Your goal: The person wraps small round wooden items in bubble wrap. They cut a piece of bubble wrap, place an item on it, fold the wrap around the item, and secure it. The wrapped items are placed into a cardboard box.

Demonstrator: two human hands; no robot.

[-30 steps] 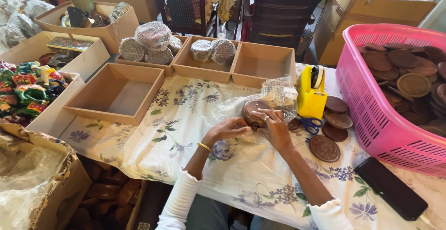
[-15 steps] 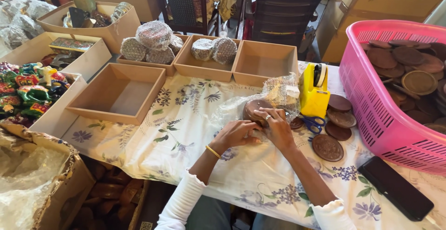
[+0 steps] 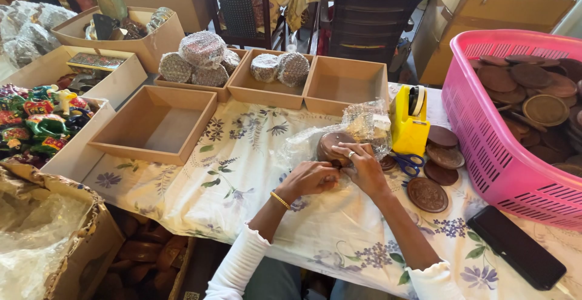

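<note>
Both my hands meet over a round brown wooden disc (image 3: 334,143) that rests on a sheet of bubble wrap (image 3: 364,127) on the flowered tablecloth (image 3: 254,179). My left hand (image 3: 308,179), with a gold bangle at the wrist, grips the disc's near edge. My right hand (image 3: 362,165), with a ring, presses on the disc and the wrap from the right. Part of the disc is hidden under my fingers.
Right of my hands stand a yellow tape dispenser (image 3: 409,121), blue scissors (image 3: 409,163), loose brown discs (image 3: 427,194), a pink basket (image 3: 485,148) of discs and a black phone (image 3: 516,246). Open cardboard trays (image 3: 154,121) and wrapped bundles (image 3: 203,51) lie behind. Painted figurines (image 3: 36,118) sit left.
My hands have stayed on the disc and shifted only slightly; the view has drifted a little. Nothing was picked up or let go.
</note>
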